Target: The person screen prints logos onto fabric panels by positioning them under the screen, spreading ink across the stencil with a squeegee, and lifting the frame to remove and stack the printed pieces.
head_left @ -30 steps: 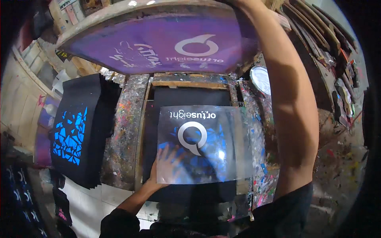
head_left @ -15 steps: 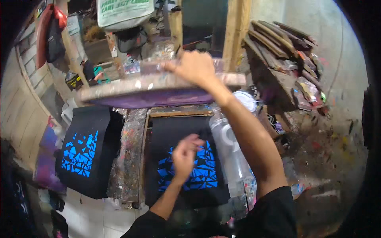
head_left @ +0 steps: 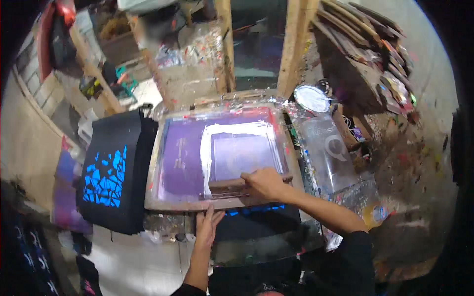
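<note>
A screen-printing frame (head_left: 152, 190) with a purple mesh lies flat over a black cloth (head_left: 261, 227), whose blue printed shapes peek out below its front edge. White ink (head_left: 206, 158) borders a rectangle on the mesh. My right hand (head_left: 266, 183) is closed around a wooden squeegee (head_left: 227, 186) at the near end of the mesh. At the frame's front edge is my left hand (head_left: 206, 227), fingers spread and touching the wood. To the left hangs another black cloth (head_left: 118, 133) with a blue print of broken shapes.
A tub of white ink (head_left: 312, 98) stands right of the frame's far corner. Clear plastic sheeting (head_left: 326, 153) lies along the right side. Wooden boards (head_left: 355, 29) lean at the back right. A green stool (head_left: 127, 84) stands far left.
The raised, tilted printing frame has come down flat over the printed cloth. My right hand went from the frame's edge to the squeegee; my left hand moved from above the print to the frame's front edge.
</note>
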{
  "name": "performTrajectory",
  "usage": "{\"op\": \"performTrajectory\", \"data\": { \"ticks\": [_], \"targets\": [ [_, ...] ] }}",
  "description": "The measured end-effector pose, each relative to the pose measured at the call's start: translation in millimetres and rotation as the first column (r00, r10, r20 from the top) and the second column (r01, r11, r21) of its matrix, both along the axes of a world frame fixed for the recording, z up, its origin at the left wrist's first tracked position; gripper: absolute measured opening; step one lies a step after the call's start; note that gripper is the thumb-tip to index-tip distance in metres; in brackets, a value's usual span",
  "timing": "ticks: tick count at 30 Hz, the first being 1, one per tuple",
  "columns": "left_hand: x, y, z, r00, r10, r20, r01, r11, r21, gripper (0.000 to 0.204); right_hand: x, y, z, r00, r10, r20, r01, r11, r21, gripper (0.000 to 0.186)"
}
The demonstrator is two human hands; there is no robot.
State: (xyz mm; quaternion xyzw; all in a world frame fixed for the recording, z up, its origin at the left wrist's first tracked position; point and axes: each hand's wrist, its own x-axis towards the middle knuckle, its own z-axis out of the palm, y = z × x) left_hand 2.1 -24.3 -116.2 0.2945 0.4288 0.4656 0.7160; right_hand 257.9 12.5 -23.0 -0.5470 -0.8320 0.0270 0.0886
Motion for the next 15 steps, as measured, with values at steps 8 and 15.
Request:
{"op": "performTrajectory", "data": {
  "ticks": [8, 15],
  "targets": [
    [5, -3, 7, 0.982, -0.135, -0.132, 0.126, 0.989, -0.075, 0.048, 78, 185, -48, 0.988, -0.068, 0.138, 0.013, 0.932, 0.363, 0.024],
    [-2, 1, 5, 0.947, -0.23, -0.225, 0.175, 0.955, -0.238, 0.048, 58, 173, -59, 0.975, -0.213, 0.065, 0.192, 0.951, 0.242, 0.037]
  ]
}}
